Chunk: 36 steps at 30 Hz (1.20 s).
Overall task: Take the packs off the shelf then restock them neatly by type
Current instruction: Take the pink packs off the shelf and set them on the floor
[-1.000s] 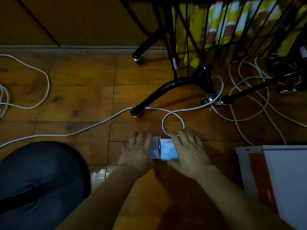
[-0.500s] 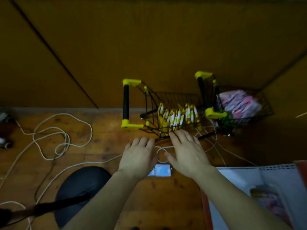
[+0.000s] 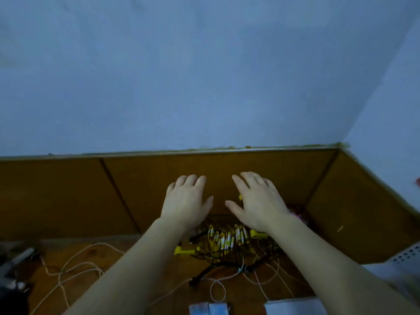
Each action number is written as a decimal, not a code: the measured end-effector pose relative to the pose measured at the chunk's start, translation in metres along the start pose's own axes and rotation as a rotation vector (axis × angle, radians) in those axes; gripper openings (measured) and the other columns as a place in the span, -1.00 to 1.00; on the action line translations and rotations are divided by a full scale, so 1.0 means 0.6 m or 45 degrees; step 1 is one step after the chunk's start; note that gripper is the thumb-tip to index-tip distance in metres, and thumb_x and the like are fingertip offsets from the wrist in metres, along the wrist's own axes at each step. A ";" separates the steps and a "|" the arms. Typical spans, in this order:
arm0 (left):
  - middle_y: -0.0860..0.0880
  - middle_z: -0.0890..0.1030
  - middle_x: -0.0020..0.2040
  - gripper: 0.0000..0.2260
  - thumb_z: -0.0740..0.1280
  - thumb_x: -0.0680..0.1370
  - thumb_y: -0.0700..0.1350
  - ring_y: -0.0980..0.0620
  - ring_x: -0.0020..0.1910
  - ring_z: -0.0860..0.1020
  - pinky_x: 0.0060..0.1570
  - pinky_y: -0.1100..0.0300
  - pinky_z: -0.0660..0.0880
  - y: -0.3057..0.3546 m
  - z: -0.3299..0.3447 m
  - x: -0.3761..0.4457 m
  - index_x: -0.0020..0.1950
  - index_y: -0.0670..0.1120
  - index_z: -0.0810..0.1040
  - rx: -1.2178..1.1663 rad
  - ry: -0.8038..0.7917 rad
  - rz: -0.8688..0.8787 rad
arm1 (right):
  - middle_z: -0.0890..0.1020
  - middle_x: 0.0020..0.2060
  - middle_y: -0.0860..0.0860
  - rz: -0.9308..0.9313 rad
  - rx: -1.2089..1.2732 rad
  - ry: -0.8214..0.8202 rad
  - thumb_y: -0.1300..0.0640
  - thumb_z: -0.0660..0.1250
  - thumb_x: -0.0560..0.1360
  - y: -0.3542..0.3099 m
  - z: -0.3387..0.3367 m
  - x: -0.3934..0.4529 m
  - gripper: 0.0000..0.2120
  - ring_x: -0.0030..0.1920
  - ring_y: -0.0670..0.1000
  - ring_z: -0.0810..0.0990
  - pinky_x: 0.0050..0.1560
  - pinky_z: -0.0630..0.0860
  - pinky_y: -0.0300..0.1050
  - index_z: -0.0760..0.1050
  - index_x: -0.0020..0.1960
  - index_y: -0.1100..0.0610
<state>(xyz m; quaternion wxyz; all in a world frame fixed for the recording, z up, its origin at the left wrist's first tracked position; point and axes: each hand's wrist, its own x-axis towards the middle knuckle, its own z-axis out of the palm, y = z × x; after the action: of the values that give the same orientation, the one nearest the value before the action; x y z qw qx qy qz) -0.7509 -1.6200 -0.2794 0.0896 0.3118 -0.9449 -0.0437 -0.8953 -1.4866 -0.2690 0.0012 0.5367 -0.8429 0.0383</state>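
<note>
- Head view looks across a dim room: a pale bluish wall [image 3: 204, 71] fills the upper half, and a second pale wall meets it at a corner on the right.
- Brown wooden panelling [image 3: 68, 196] runs along the foot of both walls, split by dark seams and capped by a thin light strip.
- Below it lies a wooden plank floor [image 3: 109, 276], orange-brown and in shadow.
- Pale cables [image 3: 75, 267] loop over the floor at the left and again under the cart.
- A black wire cart [image 3: 218, 258] with yellow fittings stands against the panelling near the middle; yellow-and-white packs [image 3: 223, 238] stand upright in a row inside its basket.
- Pink packs [image 3: 297, 215] show just past the right wrist; what holds them I cannot tell.
- Light blue packs [image 3: 208, 309] lie side by side on the floor at the bottom edge, between the two forearms.
- A white flat object [image 3: 295, 306] lies just right of them, and a white perforated panel [image 3: 406, 258] shows at the right edge.
- Left hand [image 3: 186, 201] is raised, palm away, fingers relaxed and slightly bent, holding nothing.
- Right hand [image 3: 256, 201] is raised beside it, apart from it, fingers spread and straight, also holding nothing.
- Blurred dark and grey shapes sit at the far left floor edge; they are too unclear to name.
</note>
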 end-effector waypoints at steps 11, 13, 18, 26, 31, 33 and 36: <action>0.00 0.38 0.46 -0.48 0.21 0.60 0.18 -0.09 0.46 0.28 0.38 -0.06 0.28 0.121 -0.258 0.019 0.52 0.02 0.27 -0.109 0.239 0.411 | 0.21 0.55 0.06 0.311 -0.179 0.262 -0.32 0.07 0.59 -0.001 -0.294 -0.134 -0.32 0.55 0.10 0.12 0.50 0.13 0.13 0.12 0.58 0.02; 0.00 0.37 0.47 -0.48 0.20 0.60 0.18 -0.09 0.46 0.28 0.37 -0.05 0.28 0.152 -0.288 0.012 0.52 0.02 0.27 -0.141 0.272 0.509 | 0.22 0.54 0.07 0.394 -0.224 0.314 -0.32 0.07 0.59 -0.001 -0.331 -0.174 -0.32 0.55 0.11 0.13 0.51 0.15 0.12 0.12 0.58 0.03; -0.02 0.36 0.48 -0.47 0.19 0.62 0.18 -0.09 0.47 0.27 0.40 -0.06 0.28 0.257 -0.343 -0.023 0.53 0.01 0.25 -0.271 0.296 0.777 | 0.23 0.55 0.08 0.625 -0.298 0.403 -0.31 0.04 0.60 0.003 -0.393 -0.304 -0.33 0.55 0.11 0.14 0.51 0.18 0.12 0.13 0.58 0.03; -0.02 0.36 0.50 -0.47 0.20 0.61 0.17 -0.06 0.48 0.28 0.45 -0.07 0.27 0.479 -0.396 -0.177 0.54 0.02 0.26 -0.464 0.304 1.267 | 0.21 0.56 0.07 1.064 -0.438 0.514 -0.28 0.06 0.62 0.002 -0.456 -0.596 -0.36 0.56 0.10 0.14 0.53 0.13 0.10 0.12 0.59 0.02; -0.04 0.46 0.41 -0.46 0.22 0.57 0.17 -0.10 0.40 0.37 0.37 -0.07 0.35 0.617 -0.429 -0.328 0.50 -0.03 0.34 -0.593 0.312 1.563 | 0.27 0.53 0.09 1.339 -0.532 0.526 -0.26 0.12 0.61 -0.021 -0.485 -0.810 -0.36 0.54 0.12 0.18 0.49 0.17 0.09 0.17 0.58 0.05; -0.05 0.49 0.38 -0.43 0.17 0.52 0.19 -0.11 0.37 0.40 0.33 -0.08 0.38 0.666 -0.439 -0.399 0.48 -0.04 0.38 -0.657 0.287 1.664 | 0.26 0.54 0.10 1.441 -0.572 0.515 -0.26 0.13 0.61 -0.041 -0.493 -0.896 -0.36 0.54 0.12 0.18 0.50 0.18 0.10 0.17 0.58 0.05; -0.05 0.49 0.38 -0.43 0.15 0.53 0.20 -0.11 0.37 0.40 0.34 -0.06 0.38 0.728 -0.446 -0.507 0.49 -0.02 0.36 -0.720 0.259 1.808 | 0.21 0.56 0.09 1.608 -0.611 0.468 -0.27 0.10 0.61 -0.082 -0.502 -1.018 -0.34 0.55 0.12 0.14 0.53 0.14 0.10 0.12 0.59 0.04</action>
<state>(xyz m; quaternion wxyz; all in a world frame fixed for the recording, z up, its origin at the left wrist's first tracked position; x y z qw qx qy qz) -0.7119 -1.0952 -0.0002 0.2590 -0.4017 -0.8584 -0.1866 -0.6033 -0.9349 0.0081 0.2397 -0.0863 -0.9648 -0.0653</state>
